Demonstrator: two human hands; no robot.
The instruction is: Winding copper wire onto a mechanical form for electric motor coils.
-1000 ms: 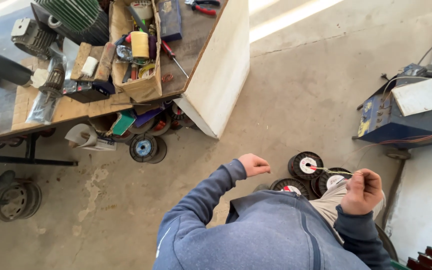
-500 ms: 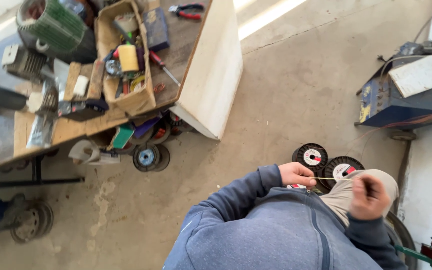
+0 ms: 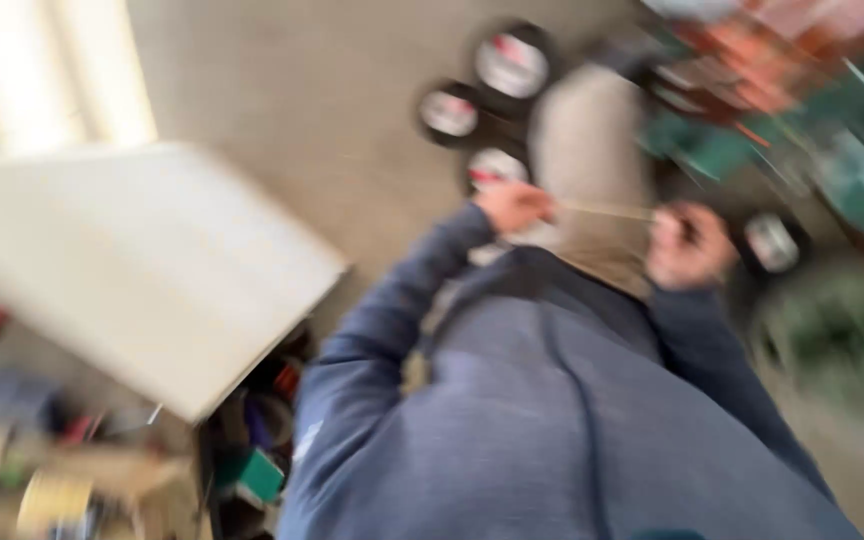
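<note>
I see everything smeared by blur, so I go by colour alone. My sweatshirt point(image 3: 552, 420) is a plain slate blue with a darker seam line down it. Between my left hand point(image 3: 512, 205) and right hand point(image 3: 687, 245) runs a thin pale yellow strand point(image 3: 607, 210). My trouser leg point(image 3: 592, 170) is beige. The spools point(image 3: 512, 62) on the floor are black with white faces marked in red. The floor point(image 3: 332, 90) is grey-brown with a bright cream band of light. The table side point(image 3: 142, 270) is off-white. Top right I see orange and green clutter point(image 3: 752, 90); bottom left, a teal box point(image 3: 260, 478) and something yellow point(image 3: 52, 498)
</note>
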